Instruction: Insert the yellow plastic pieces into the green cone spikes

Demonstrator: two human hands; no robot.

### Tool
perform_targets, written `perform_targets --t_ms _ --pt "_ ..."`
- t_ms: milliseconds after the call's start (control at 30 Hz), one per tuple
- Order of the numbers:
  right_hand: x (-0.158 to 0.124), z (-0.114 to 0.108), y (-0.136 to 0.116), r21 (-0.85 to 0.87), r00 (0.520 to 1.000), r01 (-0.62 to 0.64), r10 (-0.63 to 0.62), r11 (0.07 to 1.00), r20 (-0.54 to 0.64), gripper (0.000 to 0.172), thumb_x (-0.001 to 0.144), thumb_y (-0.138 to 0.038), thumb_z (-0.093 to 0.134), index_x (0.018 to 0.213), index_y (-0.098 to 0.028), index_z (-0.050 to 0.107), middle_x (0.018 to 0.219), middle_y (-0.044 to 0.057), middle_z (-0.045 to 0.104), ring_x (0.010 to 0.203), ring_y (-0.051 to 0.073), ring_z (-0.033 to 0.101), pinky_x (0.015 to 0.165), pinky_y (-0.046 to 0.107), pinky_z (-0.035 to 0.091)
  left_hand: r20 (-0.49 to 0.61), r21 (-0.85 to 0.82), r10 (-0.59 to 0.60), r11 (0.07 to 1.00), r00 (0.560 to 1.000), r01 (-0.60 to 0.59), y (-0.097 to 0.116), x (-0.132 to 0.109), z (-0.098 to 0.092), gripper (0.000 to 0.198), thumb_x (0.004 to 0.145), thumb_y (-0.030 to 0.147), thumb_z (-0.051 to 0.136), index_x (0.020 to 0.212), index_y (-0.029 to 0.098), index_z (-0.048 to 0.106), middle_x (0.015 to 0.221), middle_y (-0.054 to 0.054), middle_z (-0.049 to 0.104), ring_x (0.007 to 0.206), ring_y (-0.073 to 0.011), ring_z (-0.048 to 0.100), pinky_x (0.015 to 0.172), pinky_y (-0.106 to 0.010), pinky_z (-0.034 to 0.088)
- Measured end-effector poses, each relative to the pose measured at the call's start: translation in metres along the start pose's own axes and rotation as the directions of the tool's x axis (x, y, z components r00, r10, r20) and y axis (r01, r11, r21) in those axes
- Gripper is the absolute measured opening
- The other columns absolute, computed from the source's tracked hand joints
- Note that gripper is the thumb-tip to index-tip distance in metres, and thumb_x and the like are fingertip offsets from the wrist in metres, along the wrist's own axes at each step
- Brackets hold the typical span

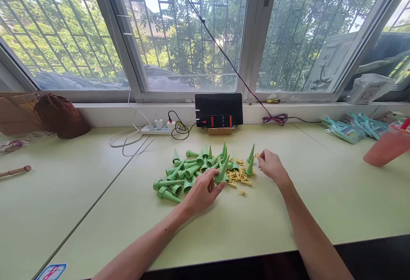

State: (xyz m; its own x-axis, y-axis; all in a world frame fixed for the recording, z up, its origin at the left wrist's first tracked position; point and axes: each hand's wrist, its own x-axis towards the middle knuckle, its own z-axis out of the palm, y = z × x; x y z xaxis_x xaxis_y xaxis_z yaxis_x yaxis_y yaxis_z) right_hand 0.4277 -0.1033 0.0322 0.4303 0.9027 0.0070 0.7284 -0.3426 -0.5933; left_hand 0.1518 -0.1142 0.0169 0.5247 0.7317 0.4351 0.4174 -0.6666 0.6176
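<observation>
My left hand is closed around the base of a green plastic cone spike, its tip pointing up. To the right, my right hand pinches a small yellow plastic piece between thumb and fingertips. Two more green cones stand upright just left of that hand. Many green cones lie heaped beyond and left of my left hand, several showing hollow open ends. Small yellow pieces are scattered between the hands, and a single yellow piece rests nearer to me.
At the back stand a phone and a black tablet. A power strip with cables lies left of them. On the right are a red drink cup and teal packets; a brown pouch sits far left.
</observation>
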Motion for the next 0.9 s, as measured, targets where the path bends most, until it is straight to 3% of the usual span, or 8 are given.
perform_targets --t_ms 100,200,267,367,500,633,900 --pt "-0.001 -0.003 -0.006 0.144 0.979 0.119 -0.092 0.982 -0.181 0.008 0.093 -0.019 0.045 0.088 -0.018 0.051 0.085 0.007 0.068 0.071 0.016 0.068 0.067 0.023 0.048 -0.014 -0.065 -0.067 0.996 0.998 0.066 0.000 0.000 0.000 0.026 0.090 0.040 0.055 0.103 0.017 0.054 0.061 0.005 0.048 0.052 -0.0102 0.044 0.052 -0.022 0.037" --pt "-0.009 -0.006 -0.016 0.338 0.904 0.324 -0.184 0.884 -0.385 0.012 0.094 -0.029 0.048 0.089 -0.019 0.051 0.080 0.006 0.068 0.069 0.016 0.068 0.071 0.024 0.051 0.018 -0.149 -0.121 0.981 0.993 0.122 0.002 0.001 -0.002 0.027 0.090 0.042 0.054 0.100 0.017 0.053 0.058 0.006 0.045 0.051 -0.0099 0.043 0.049 -0.021 0.036" --pt "-0.016 -0.006 -0.024 0.399 0.875 0.394 -0.206 0.828 -0.438 0.022 0.094 -0.040 0.050 0.090 -0.019 0.052 0.080 0.007 0.068 0.071 0.018 0.068 0.070 0.026 0.052 0.041 -0.212 -0.149 0.965 0.988 0.155 0.003 0.001 -0.003 0.027 0.090 0.043 0.055 0.098 0.018 0.051 0.056 0.007 0.044 0.049 -0.0095 0.044 0.046 -0.020 0.035" --pt "-0.029 -0.001 -0.037 0.465 0.859 0.470 -0.267 0.751 -0.437 0.030 0.093 -0.047 0.051 0.101 -0.018 0.053 0.081 0.006 0.066 0.071 0.017 0.067 0.070 0.027 0.054 0.064 -0.331 -0.185 0.923 0.981 0.196 0.004 0.001 -0.003 0.028 0.089 0.044 0.055 0.097 0.018 0.050 0.056 0.007 0.044 0.046 -0.0090 0.046 0.044 -0.020 0.036" --pt "-0.047 0.008 -0.053 0.445 0.801 0.594 -0.444 0.670 -0.402 0.035 0.095 -0.038 0.048 0.125 -0.021 0.051 0.087 0.003 0.063 0.074 0.014 0.063 0.075 0.026 0.053 0.089 -0.456 -0.226 0.857 0.970 0.241 0.005 0.003 -0.004 0.029 0.089 0.046 0.056 0.096 0.018 0.050 0.061 0.006 0.049 0.045 -0.0082 0.049 0.042 -0.019 0.038" --pt "-0.062 0.017 -0.064 0.357 0.708 0.706 -0.623 0.611 -0.333 0.026 0.097 -0.032 0.045 0.116 -0.022 0.060 0.092 0.004 0.064 0.083 0.015 0.062 0.080 0.027 0.052 0.096 -0.540 -0.221 0.807 0.970 0.237 0.008 0.006 -0.005 0.029 0.089 0.045 0.056 0.097 0.018 0.051 0.074 0.002 0.056 0.046 -0.0067 0.052 0.038 -0.018 0.038" --pt "-0.063 0.027 -0.063 0.514 0.695 0.662 -0.703 0.546 -0.149 0.008 0.094 -0.028 0.053 0.095 -0.021 0.050 0.077 0.001 0.063 0.068 0.016 0.064 0.067 0.028 0.052 0.122 -0.614 -0.219 0.750 0.968 0.247 0.010 0.007 -0.005 0.029 0.090 0.044 0.056 0.100 0.016 0.051 0.087 -0.002 0.059 0.044 -0.0046 0.052 0.034 -0.016 0.037"
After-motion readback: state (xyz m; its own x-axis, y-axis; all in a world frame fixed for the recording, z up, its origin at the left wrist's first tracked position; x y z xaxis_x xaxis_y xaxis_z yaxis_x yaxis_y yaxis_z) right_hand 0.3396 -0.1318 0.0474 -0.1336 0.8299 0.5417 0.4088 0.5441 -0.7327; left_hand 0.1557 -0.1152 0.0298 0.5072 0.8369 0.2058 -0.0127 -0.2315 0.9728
